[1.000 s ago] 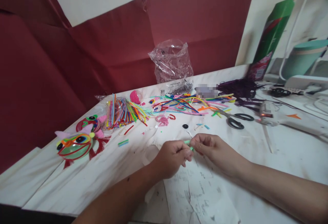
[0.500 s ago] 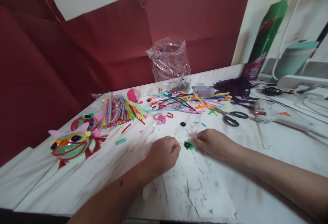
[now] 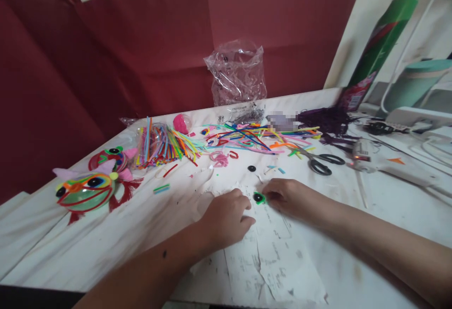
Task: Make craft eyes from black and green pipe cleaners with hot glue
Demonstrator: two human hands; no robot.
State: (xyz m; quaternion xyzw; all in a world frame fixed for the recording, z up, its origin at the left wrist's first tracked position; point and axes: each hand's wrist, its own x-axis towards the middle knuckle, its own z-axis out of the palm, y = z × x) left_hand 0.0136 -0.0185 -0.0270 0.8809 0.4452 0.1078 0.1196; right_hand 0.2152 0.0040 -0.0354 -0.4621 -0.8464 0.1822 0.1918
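Two animal-face ornaments [image 3: 84, 197] sit at the left of the frame; a wide sweep of the left forearm might knock them, though they lie well apart from it. Near the centre, the left hand [image 3: 229, 217] has its thumb and fingers parted, with nothing visible between them. Just right of it, at the centre of the frame, the green-rimmed black eye piece [image 3: 259, 198] lies over the paper sheet [image 3: 273, 262]; any wet glue beneath could stick it there, and a careless nudge could shift its disc off the rim. The right hand [image 3: 287, 193] curls toward its edge; I cannot tell whether the fingertips pinch it or merely rest beside it. Farther right, the glue gun [image 3: 365, 158] shows a reddish glow, so its nozzle may be hot enough to burn a straying wrist.

Against half a second ago, the ornaments appear farther left as the view has shifted, the left hand has loosened from a closed curl, and the eye piece remains beside the right fingertips.
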